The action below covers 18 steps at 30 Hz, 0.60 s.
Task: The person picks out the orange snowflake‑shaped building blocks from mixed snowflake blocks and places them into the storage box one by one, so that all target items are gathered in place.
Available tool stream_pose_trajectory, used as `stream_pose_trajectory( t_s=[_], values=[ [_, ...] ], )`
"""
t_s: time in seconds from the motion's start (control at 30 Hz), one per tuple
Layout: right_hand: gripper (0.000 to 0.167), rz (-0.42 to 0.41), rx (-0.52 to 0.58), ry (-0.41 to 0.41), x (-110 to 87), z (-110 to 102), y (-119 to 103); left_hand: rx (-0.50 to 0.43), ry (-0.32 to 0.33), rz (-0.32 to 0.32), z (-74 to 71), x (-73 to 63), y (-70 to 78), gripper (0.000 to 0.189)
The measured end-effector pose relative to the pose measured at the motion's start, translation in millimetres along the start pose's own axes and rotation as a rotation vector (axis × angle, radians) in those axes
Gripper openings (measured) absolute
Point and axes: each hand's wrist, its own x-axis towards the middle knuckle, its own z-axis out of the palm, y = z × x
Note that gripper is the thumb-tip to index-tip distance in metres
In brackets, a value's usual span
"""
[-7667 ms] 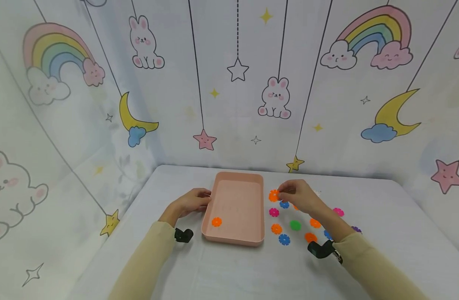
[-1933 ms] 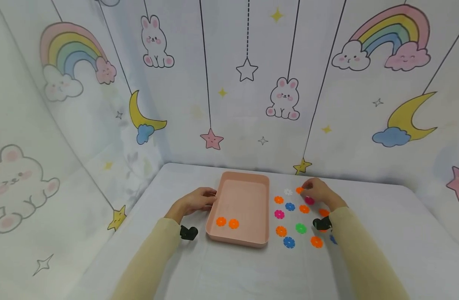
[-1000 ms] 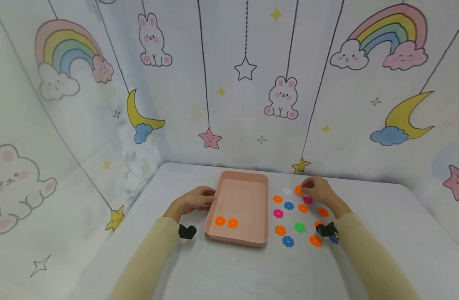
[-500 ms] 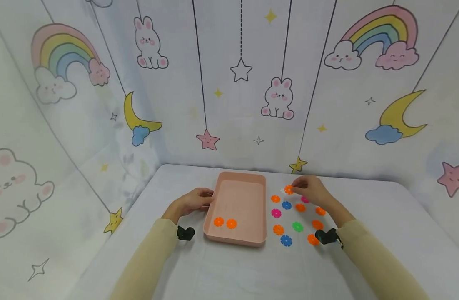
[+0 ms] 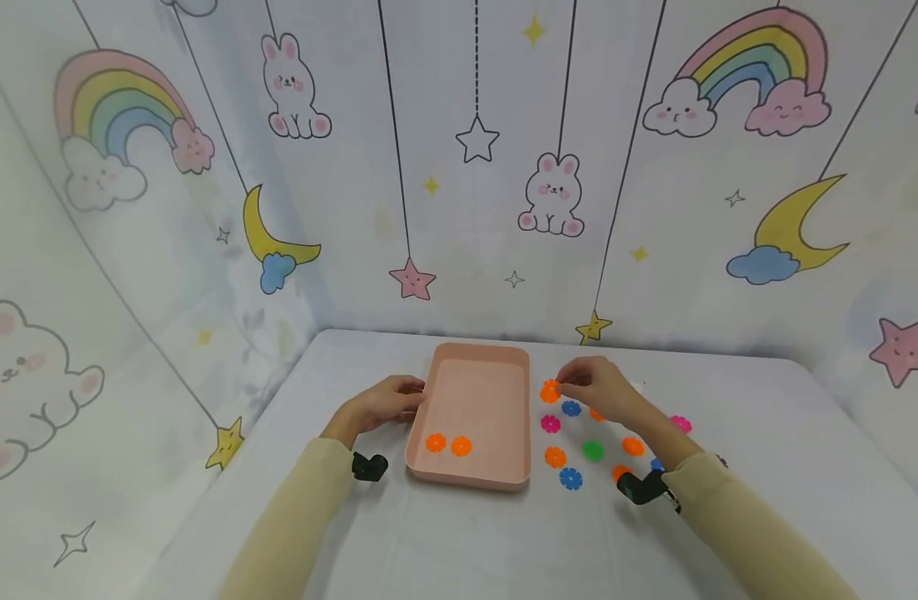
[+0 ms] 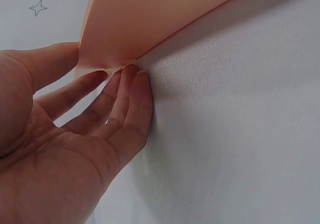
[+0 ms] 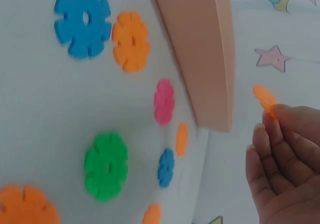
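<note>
A shallow pink tray lies on the white-covered table, with two orange notched snowflake building discs flat near its front left. My left hand holds the tray's left side; in the left wrist view its thumb meets the wall's edge and the other fingertips gather at the wall's bottom. Thumb and fingers of my right hand pinch another orange snowflake disc, raised just right of the tray. The right wrist view shows this pinched disc beyond the tray wall.
Loose discs lie right of the tray: blue ones, a green one, pink ones and several orange ones. The right hand and forearm partly cover others. A patterned cloth wall stands behind the table.
A second orange disc has joined the first in the tray. Since then my right hand has picked up another orange disc from the back and carried it left towards the tray. The left hand stays put.
</note>
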Motion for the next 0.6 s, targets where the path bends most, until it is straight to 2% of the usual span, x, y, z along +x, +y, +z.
stream_pose_trajectory(
  t_s=[0.37,0.6],
  values=[
    [0.008,-0.074,0.04,-0.068,3.9,31,-25,0.011,0.012,-0.011,0.1,-2.1,2.6,0.046],
    [0.005,-0.126,0.017,-0.128,5.4,54,-37,0.007,0.002,-0.009,0.1,-0.6,1.7,0.046]
  ],
)
